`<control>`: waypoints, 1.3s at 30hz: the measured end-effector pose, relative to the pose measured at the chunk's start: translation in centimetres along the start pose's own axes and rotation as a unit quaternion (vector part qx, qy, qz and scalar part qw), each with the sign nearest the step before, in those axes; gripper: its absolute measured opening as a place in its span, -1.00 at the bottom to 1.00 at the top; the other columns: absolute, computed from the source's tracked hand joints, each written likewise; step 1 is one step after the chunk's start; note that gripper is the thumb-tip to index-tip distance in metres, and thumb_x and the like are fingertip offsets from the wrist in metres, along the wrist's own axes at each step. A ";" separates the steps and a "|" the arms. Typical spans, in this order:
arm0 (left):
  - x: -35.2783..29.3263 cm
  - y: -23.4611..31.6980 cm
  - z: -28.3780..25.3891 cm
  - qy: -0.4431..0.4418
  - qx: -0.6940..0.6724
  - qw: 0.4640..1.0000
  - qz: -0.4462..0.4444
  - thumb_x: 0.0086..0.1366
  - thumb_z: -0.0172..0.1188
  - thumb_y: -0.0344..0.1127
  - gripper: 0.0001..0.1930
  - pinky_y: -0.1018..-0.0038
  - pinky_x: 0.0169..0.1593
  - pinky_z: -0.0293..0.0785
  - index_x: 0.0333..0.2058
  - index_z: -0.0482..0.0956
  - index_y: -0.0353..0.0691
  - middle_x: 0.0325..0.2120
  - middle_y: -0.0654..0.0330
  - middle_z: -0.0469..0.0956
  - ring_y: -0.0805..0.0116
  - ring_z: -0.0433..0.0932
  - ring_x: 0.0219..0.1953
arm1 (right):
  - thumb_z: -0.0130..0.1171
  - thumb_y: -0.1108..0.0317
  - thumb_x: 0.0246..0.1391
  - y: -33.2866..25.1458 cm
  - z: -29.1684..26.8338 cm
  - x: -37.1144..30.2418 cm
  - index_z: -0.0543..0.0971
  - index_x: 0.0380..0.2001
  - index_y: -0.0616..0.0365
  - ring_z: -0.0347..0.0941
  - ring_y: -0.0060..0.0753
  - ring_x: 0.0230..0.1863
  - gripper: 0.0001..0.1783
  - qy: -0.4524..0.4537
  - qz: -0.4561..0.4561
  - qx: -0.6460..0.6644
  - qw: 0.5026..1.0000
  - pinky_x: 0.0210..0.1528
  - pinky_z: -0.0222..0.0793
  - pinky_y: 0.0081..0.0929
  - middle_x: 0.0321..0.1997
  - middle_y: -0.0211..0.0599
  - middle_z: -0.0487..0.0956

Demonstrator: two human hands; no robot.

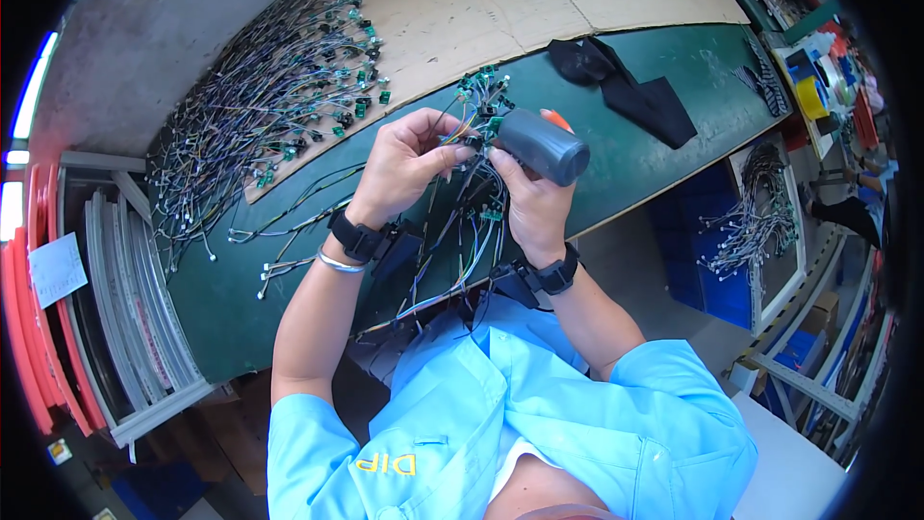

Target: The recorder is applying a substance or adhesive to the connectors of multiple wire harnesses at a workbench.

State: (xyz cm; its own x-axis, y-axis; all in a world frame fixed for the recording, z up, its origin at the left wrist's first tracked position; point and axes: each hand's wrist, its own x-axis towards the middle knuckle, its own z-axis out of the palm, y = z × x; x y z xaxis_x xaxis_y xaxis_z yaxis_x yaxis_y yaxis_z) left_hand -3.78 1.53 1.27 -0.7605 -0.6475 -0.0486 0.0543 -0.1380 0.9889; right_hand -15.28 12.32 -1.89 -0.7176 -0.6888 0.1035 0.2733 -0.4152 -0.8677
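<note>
My left hand [409, 162] is closed, its thumb and fingers pinching thin coloured wires of a wire harness [461, 131] above the green table. Close by, my right hand [535, 207] pinches the same harness near a small dark connector [477, 142]. A dark grey cylinder [546, 147] with an orange piece behind it covers part of the right fingers; whether that hand touches it I cannot tell. Small green boards [486, 83] on wires lie just beyond my fingertips. More loose wire harnesses [465, 241] spread between my forearms and hang over the table's near edge.
A large heap of wire harnesses [279, 87] covers the far left, partly on a tan board [462, 0]. Black cloth [635, 91] lies on the green table [597, 183] at right. Stacked grey frames [135, 289] stand left; another harness bundle [760, 207] sits right, beside a blue bin [703, 250].
</note>
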 end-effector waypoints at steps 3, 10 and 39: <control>0.2 0.0 0.0 -0.001 0.005 1.000 -0.008 0.08 0.25 -0.49 -0.78 0.75 -0.47 0.34 -0.26 0.50 -0.31 -0.45 0.33 0.52 0.71 0.41 -0.51 | 0.18 0.71 -0.14 0.0 0.0 0.0 0.16 0.11 0.17 0.41 -0.48 -0.12 -0.29 -0.002 0.006 -0.005 1.000 -0.07 0.39 -0.57 -0.08 -0.24 0.40; 0.8 0.3 0.0 0.006 0.060 0.997 -0.041 0.10 0.25 -0.43 -0.78 0.76 -0.50 0.29 -0.26 0.50 -0.31 -0.45 0.35 0.52 0.72 0.38 -0.53 | 0.13 0.70 -0.08 -0.1 0.5 -0.3 0.13 0.10 0.18 0.42 -0.40 -0.12 -0.33 0.006 -0.010 0.028 1.000 -0.07 0.46 -0.40 -0.08 -0.18 0.39; 0.0 -2.2 -3.9 0.128 -0.162 0.978 -0.011 0.29 0.04 -0.30 -0.78 0.79 -0.54 0.20 -0.14 0.46 -0.24 -0.38 0.29 0.53 0.72 0.29 -0.59 | 0.03 0.55 0.03 -3.2 -3.8 4.3 0.23 0.07 0.24 0.42 -0.29 -0.11 -0.51 -0.027 -0.084 -0.031 0.996 -0.13 0.45 -0.38 0.07 0.04 0.35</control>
State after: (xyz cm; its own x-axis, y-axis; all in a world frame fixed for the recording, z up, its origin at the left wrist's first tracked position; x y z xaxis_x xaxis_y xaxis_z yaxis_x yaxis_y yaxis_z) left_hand -1.39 -1.10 -1.50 -0.5785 -0.8030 -0.1434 0.2738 -0.3568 0.8932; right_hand -21.67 13.00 -0.51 -0.7143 -0.6436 0.2749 0.1109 -0.4919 -0.8635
